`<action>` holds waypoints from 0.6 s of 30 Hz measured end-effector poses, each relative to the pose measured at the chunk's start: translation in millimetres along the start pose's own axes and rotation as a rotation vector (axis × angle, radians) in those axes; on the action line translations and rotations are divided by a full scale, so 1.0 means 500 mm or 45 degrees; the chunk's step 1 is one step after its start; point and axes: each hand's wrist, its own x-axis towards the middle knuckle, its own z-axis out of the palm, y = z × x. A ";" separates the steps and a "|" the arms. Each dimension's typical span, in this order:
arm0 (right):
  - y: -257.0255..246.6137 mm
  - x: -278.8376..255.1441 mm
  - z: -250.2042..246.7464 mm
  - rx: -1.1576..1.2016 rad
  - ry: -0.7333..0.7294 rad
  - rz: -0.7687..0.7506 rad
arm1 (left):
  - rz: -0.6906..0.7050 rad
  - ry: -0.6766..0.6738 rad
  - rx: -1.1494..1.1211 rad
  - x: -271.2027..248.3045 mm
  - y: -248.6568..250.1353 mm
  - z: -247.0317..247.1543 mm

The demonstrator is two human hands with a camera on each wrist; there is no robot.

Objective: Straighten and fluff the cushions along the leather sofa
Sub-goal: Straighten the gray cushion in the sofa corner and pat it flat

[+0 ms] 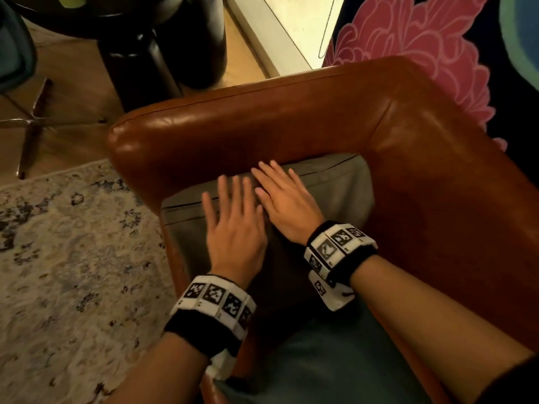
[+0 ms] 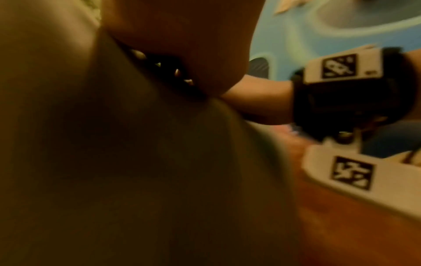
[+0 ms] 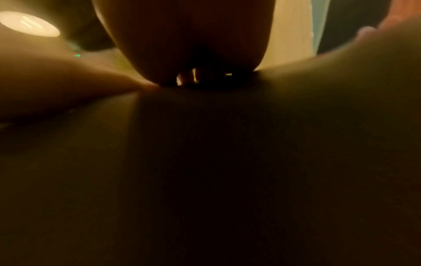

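Your forearms enter from the lower edge of the head view, each wearing a black wristband (image 1: 210, 309) fitted with white marker tiles.

Your left hand (image 1: 233, 228) lies palm down on the grey-green cushion (image 1: 335, 193), fingers straight and slightly spread. It appears motion-blurred, so you cannot tell how firmly it presses. Your right hand (image 1: 287, 199) lies just beside it, also palm down with fingers extended and close together, fingertips reaching toward the cushion's far seam. Neither hand grips anything; both are flat against the fabric.

In the left wrist view, the cushion fills the frame below the palm, and your right wrist and its band appear at the right. The right wrist view is dark; it shows only the palm against the cushion.

The cushion sits in the corner of the brown leather sofa (image 1: 262, 121), pressed against the armrest on its far side and the backrest on its right.

Beyond the armrest, a patterned rug (image 1: 58, 243) covers the wooden floor at left. Farther out stand a black table base (image 1: 163, 53) and a chair leg (image 1: 32, 123). A dark fabric with a pink floral pattern (image 1: 423, 39) hangs behind the backrest.
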 end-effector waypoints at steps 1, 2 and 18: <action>0.023 0.000 0.009 -0.086 -0.050 0.072 | -0.056 -0.027 0.029 -0.005 -0.024 0.016; 0.052 -0.003 0.012 -0.175 -0.051 0.119 | -0.083 -0.043 0.077 -0.011 -0.057 0.026; -0.007 -0.130 0.082 0.088 0.215 0.300 | 0.611 -0.124 0.246 -0.067 -0.024 0.039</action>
